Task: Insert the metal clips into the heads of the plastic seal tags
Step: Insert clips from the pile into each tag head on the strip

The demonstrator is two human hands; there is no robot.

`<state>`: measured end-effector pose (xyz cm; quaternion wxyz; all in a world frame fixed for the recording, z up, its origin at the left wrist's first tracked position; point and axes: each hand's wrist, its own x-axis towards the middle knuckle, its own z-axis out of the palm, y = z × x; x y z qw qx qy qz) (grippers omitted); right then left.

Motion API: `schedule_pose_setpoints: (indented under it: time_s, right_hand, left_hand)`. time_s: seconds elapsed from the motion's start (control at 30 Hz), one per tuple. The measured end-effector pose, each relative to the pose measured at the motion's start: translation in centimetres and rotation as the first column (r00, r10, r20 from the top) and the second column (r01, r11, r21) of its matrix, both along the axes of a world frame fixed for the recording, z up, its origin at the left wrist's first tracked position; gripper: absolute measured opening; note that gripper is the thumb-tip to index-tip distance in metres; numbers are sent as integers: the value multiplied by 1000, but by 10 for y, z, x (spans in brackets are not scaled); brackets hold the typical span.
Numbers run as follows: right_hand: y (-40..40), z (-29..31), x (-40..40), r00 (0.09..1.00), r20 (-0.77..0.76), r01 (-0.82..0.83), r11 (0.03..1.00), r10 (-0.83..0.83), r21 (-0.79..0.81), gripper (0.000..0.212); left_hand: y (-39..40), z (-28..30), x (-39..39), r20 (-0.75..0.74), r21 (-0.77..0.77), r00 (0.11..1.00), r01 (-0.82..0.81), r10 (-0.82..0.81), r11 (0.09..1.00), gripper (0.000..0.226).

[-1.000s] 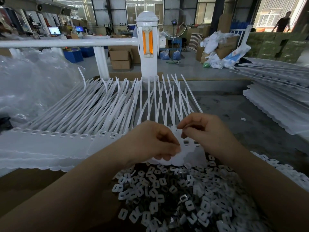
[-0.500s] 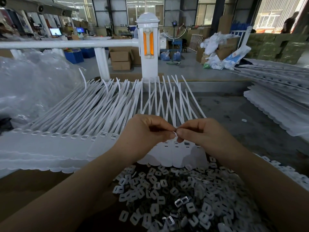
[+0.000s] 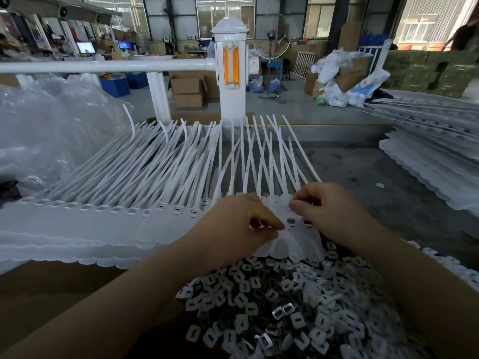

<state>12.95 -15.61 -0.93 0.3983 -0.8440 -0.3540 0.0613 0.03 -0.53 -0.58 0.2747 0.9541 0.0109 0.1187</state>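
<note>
My left hand [image 3: 241, 224] pinches the flap of the near white seal tags [image 3: 293, 237]; my right hand [image 3: 329, 211], fingers curled, pinches at a tag head, clip itself too small to tell; loose metal clips [image 3: 280, 312] heaped just below the tags.

Heap of clips [image 3: 285, 312] nearest, seal tags [image 3: 160, 182] fanned behind it, bags [image 3: 51, 130] far left, tag stacks [image 3: 430, 161] far right

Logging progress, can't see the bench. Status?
Left hand pinching seal tags. Right hand pinching at a tag head. Clip pile below. Nothing blocking.
</note>
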Motion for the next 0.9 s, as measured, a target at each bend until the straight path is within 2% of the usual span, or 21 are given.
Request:
schedule_pose_setpoints:
  time_s: [0.17, 0.33, 0.7, 0.9]
  right_hand:
    - [-2, -1, 3, 994, 105, 1, 981, 19, -194, 14]
    - [0, -2, 4, 995, 93, -9, 971, 32, -237, 10]
    - [3, -1, 3, 999, 42, -19, 968, 31, -249, 10]
    - [2, -2, 4, 990, 121, -42, 964, 76, -263, 11]
  left_hand:
    - [-4, -2, -1, -86, 181, 994, 85, -70, 980, 25]
    - [-5, -3, -1, -81, 280, 993, 109, -90, 954, 26]
    - [-4, -6, -1, -69, 285, 994, 103, -87, 953, 25]
    - [-4, -7, -1, -69, 278, 994, 104, -88, 955, 25]
